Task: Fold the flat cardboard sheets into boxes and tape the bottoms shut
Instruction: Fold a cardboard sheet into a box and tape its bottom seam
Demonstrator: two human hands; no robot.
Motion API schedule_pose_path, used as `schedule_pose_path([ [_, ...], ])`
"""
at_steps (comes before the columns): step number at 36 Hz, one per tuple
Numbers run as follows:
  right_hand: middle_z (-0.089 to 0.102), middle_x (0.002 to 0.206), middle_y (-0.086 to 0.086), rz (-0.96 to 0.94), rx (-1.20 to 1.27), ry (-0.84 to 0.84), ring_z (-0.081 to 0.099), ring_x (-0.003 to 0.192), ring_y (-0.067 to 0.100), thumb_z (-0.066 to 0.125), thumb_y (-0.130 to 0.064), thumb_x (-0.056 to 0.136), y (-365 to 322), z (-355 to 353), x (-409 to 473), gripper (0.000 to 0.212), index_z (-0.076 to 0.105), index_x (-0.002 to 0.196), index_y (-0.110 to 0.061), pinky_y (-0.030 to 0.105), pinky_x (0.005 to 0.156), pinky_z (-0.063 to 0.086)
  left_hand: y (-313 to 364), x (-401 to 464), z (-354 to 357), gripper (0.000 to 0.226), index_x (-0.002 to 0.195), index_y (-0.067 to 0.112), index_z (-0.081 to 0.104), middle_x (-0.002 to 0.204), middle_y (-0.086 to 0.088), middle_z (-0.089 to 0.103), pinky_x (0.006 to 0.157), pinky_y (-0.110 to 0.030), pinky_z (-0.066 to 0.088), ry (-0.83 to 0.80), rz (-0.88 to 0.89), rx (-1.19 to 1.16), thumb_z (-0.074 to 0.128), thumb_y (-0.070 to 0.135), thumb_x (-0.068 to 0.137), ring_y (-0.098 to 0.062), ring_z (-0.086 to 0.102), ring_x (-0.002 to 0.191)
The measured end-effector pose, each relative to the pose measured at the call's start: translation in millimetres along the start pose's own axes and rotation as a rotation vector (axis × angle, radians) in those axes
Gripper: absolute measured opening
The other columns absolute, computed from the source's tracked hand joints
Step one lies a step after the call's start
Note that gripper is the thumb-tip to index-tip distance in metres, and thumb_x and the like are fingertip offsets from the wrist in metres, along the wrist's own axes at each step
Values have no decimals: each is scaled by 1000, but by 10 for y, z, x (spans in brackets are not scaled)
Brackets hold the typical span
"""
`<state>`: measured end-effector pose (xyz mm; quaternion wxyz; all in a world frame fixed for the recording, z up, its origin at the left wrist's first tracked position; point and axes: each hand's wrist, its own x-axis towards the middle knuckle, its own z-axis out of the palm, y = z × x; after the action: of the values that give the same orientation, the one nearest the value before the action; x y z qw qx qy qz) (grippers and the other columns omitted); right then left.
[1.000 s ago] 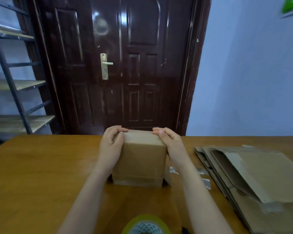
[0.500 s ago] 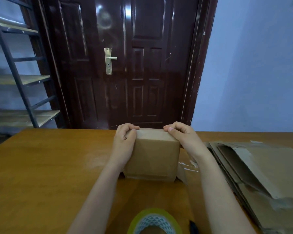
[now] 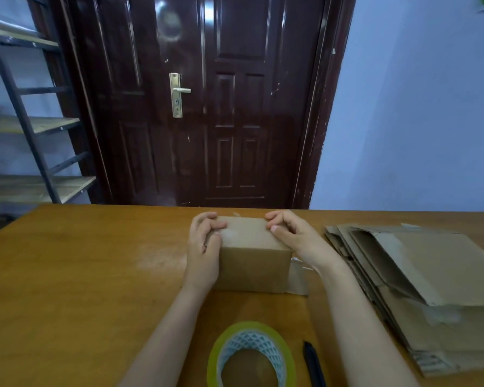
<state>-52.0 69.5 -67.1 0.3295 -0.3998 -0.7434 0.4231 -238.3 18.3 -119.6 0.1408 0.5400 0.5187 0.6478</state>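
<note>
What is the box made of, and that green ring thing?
The box looks like plain brown cardboard: matte, with creased edges. The green ring seems to be a roll of sticky tape, glossy and see-through, probably plastic film on a white patterned core.

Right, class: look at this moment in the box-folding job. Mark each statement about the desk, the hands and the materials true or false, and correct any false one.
1. Both hands hold the box. True: left hand, right hand.
2. The tape roll sits on top of the box. False: it lies on the table, nearer the person.
3. The flat sheets are stacked to the right of the box. True.
4. The door stands open. False: it is shut.
5. A dark pen-like tool lies right of the tape roll. True.
</note>
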Motion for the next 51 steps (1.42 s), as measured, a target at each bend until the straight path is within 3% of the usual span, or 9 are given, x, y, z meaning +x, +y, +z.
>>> schedule_pose_path([
  [13, 53, 126, -10, 47, -57, 35, 50, 100, -4, 51, -16, 97, -115, 27, -76, 13, 63, 92, -15, 9, 74, 38, 176, 126, -200, 32, 93, 17, 69, 101, 15, 60, 92, -26, 27, -232, 149, 452, 40, 29, 86, -10, 47, 109],
  [21, 61, 121, -6, 122, -352, 155, 50, 116, 19, 46, -20, 97, -223, 164, -69, 19, 58, 84, -23, 64, 113, 8, 388, 104, -148, 27, 108, 16, 65, 116, 7, 57, 90, -33, 43, -326, 84, 639, 42, 10, 96, -12, 46, 116],
  [24, 61, 101, 2, 64, -674, 281, 52, 104, 27, 38, -5, 94, -332, 322, -148, 20, 52, 88, -17, 60, 114, 11, 460, 85, -139, 30, 113, 19, 61, 123, 7, 54, 89, -36, 45, -339, 24, 710, 36, 13, 98, -13, 44, 119],
  [27, 55, 123, 1, -53, -905, 322, 44, 121, 26, 43, 1, 91, -390, 436, -268, 27, 58, 106, -16, 55, 116, 11, 494, 88, -136, 33, 116, 20, 59, 126, 5, 53, 88, -39, 46, -365, -5, 766, 32, 12, 98, -17, 47, 118],
  [31, 59, 111, 0, -352, -725, 423, 53, 103, 22, 48, 1, 91, -447, 474, -569, 24, 65, 103, -12, 37, 91, 43, 450, 128, -157, 37, 123, 23, 57, 133, 3, 49, 92, -38, 44, -421, -36, 795, 30, 12, 99, -21, 46, 122],
  [34, 55, 98, -7, -357, -533, 330, 53, 87, 11, 48, -5, 93, -502, 472, -868, 21, 65, 99, -14, 27, 74, 47, 426, 155, -174, 40, 127, 23, 55, 138, 3, 47, 98, -36, 40, -458, -40, 779, 29, 12, 99, -22, 44, 126],
  [38, 56, 103, -9, -161, -455, 205, 52, 96, 7, 48, 1, 90, -467, 298, -1182, 30, 65, 106, -17, 19, 83, 43, 389, 177, -173, 40, 127, 24, 54, 138, 2, 46, 99, -37, 38, -473, -58, 763, 29, 12, 98, -24, 44, 125],
  [45, 51, 133, -4, 172, -610, -461, 48, 118, 9, 56, -6, 87, -129, 115, -1458, 55, 44, 139, -19, 31, 103, 42, 386, 173, -158, 42, 128, 28, 52, 140, 4, 44, 99, -40, 39, -459, -78, 764, 26, 12, 98, -25, 43, 126],
  [51, 62, 100, 5, 84, -563, -371, 57, 94, 18, 64, -15, 86, -6, 196, -1438, 12, 62, 93, -25, 35, 87, 49, 360, 177, -162, 41, 126, 25, 53, 139, 1, 45, 101, -42, 38, -467, -82, 734, 26, 11, 98, -25, 44, 125],
])
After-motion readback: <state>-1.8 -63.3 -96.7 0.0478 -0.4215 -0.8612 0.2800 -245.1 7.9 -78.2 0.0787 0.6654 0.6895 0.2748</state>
